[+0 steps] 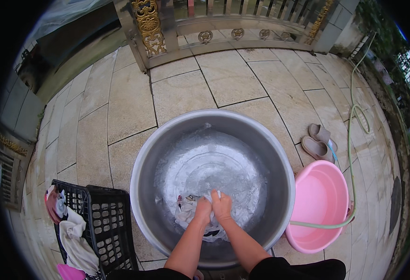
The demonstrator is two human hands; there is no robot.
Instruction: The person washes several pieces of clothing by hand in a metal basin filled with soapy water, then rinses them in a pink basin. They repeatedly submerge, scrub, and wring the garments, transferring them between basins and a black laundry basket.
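Note:
Both of my hands are down inside a large round metal basin (212, 140), close together near its front. My left hand (203, 211) is closed on a wet white cloth garment (187, 211). Beside it, my right hand (221, 204) grips a bunched part of the same cloth, with a bit of it showing between the fists. The rest of the garment spreads low in the basin, mostly left of and beneath my wrists; a dark patch and small coloured prints show on it. Shallow clear water with some bubbles covers the basin's bottom.
A black plastic crate (110, 224) at left has clothes (77, 241) over its side. To the right stands a pink plastic tub (317, 203), crossed by a green hose (352, 157). Clogs (317, 147) lie behind it. A metal gate (240, 35) borders the stone paving (177, 91).

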